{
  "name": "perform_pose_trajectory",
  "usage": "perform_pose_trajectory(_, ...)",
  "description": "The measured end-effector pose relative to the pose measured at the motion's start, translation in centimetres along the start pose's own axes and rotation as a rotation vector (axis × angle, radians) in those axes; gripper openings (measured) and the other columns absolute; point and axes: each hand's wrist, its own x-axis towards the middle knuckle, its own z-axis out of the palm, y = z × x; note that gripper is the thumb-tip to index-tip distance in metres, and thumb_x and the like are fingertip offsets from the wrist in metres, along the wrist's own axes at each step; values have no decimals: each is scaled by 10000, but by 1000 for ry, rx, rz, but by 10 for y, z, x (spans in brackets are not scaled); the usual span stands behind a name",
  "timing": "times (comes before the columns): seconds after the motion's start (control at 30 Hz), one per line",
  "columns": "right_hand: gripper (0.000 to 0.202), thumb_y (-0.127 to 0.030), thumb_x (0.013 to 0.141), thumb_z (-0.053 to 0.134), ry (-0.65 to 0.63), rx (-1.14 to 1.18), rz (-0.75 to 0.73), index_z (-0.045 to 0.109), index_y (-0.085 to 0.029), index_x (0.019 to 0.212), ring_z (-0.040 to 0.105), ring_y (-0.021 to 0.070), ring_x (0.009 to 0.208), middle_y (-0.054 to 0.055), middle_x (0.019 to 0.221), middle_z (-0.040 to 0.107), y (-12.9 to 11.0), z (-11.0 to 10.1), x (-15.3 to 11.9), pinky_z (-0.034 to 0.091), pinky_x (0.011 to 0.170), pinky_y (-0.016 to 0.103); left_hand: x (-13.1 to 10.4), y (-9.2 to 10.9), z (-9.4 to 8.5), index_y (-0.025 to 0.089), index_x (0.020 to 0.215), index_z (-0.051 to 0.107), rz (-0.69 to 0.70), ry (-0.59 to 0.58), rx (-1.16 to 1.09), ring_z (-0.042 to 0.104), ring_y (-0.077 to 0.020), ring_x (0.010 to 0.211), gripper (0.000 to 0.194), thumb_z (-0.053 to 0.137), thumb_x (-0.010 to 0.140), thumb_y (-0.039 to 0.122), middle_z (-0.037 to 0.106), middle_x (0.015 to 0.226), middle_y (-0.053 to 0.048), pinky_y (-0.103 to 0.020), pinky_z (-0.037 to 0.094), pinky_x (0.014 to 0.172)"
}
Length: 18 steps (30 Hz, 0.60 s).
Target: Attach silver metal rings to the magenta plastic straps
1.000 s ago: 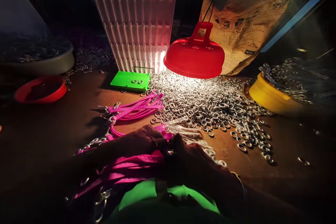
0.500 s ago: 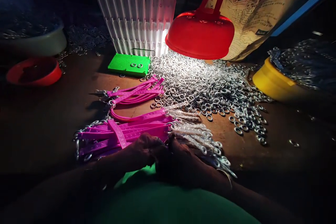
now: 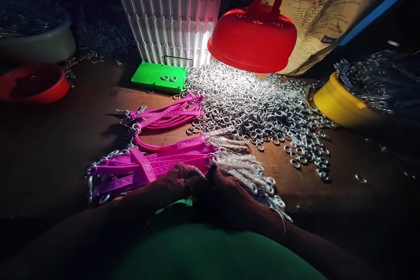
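Left hand (image 3: 183,178) and right hand (image 3: 228,192) meeting beside pink straps (image 3: 169,164)

The person in front of me is bringing both hands close together at the near edge of the table (image 3: 78,135), above some green cloth (image 3: 213,249). The fingers of each hand are bending inward and almost touching the other's; in this shadow I cannot tell whether they are clamping anything. A thin bracelet (image 3: 281,218) is circling the right wrist.

The nearer straps are lying just beyond the left hand, with metal links (image 3: 90,183) showing at their left end. Silvery chains (image 3: 244,173) are stretching from their right end, just past the right hand, many of them ending in rings. More pink straps are curving farther back.

A red lampshade (image 3: 254,39) is hanging over a wide heap of loose rings (image 3: 249,105). Two rings are resting on a green block (image 3: 149,76), left of the heap, and a yellow tub (image 3: 337,105) of metal pieces is standing to its right.
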Motion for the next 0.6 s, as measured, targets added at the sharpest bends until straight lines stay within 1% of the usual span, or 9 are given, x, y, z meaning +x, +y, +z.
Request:
perform_pose_trajectory(0.1,220,-326,841,509,65,-68,26,453,-179,995,409,102,567,-7,690,558,-3,0,-1,273,514,225,0,-4,0,97,731,632,15,18,10,530,-116,576,392,725,673,473,595,628,-27,-251,405,578)
perform_pose_trajectory(0.2,220,-262,811,492,96,-161,92,439,-167,1002,388,107,531,-5,657,549,-5,3,-2,239,506,240,-2,-12,-1,102,746,623,88,42,72,524,-114,567,388,694,710,482,574,611,-17,-248,404,566)
perform_pose_trajectory(0.3,192,-186,791,460,55,-147,82,409,-173,976,400,108,554,10,701,564,-2,7,-4,249,518,238,-3,-18,-2,103,784,625,124,65,133,544,-126,592,382,675,734,478,590,639,-28,-252,414,570)
perform_pose_trajectory(0.4,78,-145,809,413,-5,-86,87,375,-184,864,402,102,584,16,726,547,-1,9,-6,266,525,229,-3,-20,-2,101,786,625,126,34,123,558,-135,603,381,672,737,476,611,660,-42,-255,423,573)
perform_pose_trajectory(0.47,78,-123,802,406,-41,-112,117,360,-184,814,394,102,598,17,725,524,-6,7,-7,271,528,227,-2,-18,-1,94,756,625,110,12,124,551,-133,585,402,676,725,491,607,640,-43,-252,417,560)
perform_pose_trajectory(0.53,102,-104,780,422,-91,-158,140,361,-182,805,380,101,599,9,715,498,-12,4,-7,267,525,225,-3,-14,2,84,696,618,82,-6,128,525,-122,553,431,689,699,509,580,595,-36,-241,398,536)
perform_pose_trajectory(0.6,133,-97,755,451,-135,-187,132,363,-181,808,364,99,593,-4,699,472,-17,1,-5,259,517,222,-4,-11,5,82,627,595,48,-21,110,487,-103,523,450,706,672,516,547,558,-23,-226,365,506)
